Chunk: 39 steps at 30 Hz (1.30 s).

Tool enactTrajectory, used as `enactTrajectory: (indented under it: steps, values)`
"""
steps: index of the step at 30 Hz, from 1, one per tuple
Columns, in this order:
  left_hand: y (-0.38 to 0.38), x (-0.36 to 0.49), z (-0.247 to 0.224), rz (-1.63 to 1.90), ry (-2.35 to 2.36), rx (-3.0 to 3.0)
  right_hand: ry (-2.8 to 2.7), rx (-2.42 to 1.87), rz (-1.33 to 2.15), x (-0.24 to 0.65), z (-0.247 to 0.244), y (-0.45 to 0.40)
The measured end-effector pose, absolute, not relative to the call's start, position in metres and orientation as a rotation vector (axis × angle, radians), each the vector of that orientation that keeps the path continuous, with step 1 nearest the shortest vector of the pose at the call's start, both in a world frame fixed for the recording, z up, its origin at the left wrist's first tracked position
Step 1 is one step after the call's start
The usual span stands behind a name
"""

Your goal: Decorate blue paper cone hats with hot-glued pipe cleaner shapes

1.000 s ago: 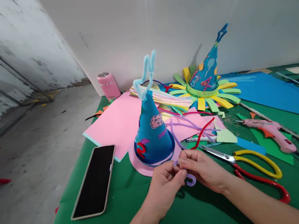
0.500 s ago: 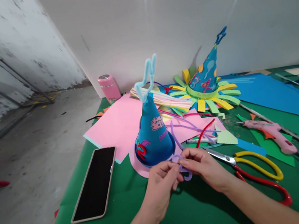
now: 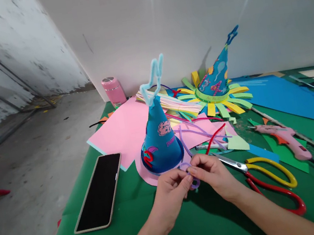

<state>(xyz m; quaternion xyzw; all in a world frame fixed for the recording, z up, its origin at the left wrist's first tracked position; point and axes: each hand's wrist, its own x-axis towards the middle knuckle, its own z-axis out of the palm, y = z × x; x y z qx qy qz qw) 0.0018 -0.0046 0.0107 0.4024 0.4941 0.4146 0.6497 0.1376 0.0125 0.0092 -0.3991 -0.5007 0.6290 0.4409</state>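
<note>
A curled purple pipe cleaner [image 3: 196, 183] is pinched between the fingertips of my left hand [image 3: 173, 191] and my right hand [image 3: 211, 174], which nearly touch. Its loops show above and below the fingers. Just behind them a blue cone hat [image 3: 161, 144] stands upright on a pink paper brim [image 3: 142, 173], with a pale blue pipe cleaner shape [image 3: 155, 78] at its tip. Scissors [image 3: 239, 166] with one yellow and one red handle lie beside my right hand, partly behind my forearm.
A phone [image 3: 100, 193] lies at the left. Behind are a pink bottle [image 3: 114, 91], pink paper [image 3: 123, 129], and a second cone hat [image 3: 215, 77] with a fringed brim. A pink glue gun [image 3: 287, 138] rests at the right, its cord running toward the edge.
The lower end of the purple pipe cleaner has curled into a tighter loop. My left fingers have shifted slightly around it, and the thumb now reaches farther over.
</note>
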Motion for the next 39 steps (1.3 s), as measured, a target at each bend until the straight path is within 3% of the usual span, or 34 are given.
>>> enactTrajectory:
  steps: [17,39]
  values:
    - [-0.003,-0.001,0.01,1.024,1.071,0.827,-1.664,-1.165,1.455,0.148,0.015,0.013]
    - [-0.001,-0.003,0.006,0.938,1.062,0.891,-1.489,-1.115,1.657,0.14,0.011,0.013]
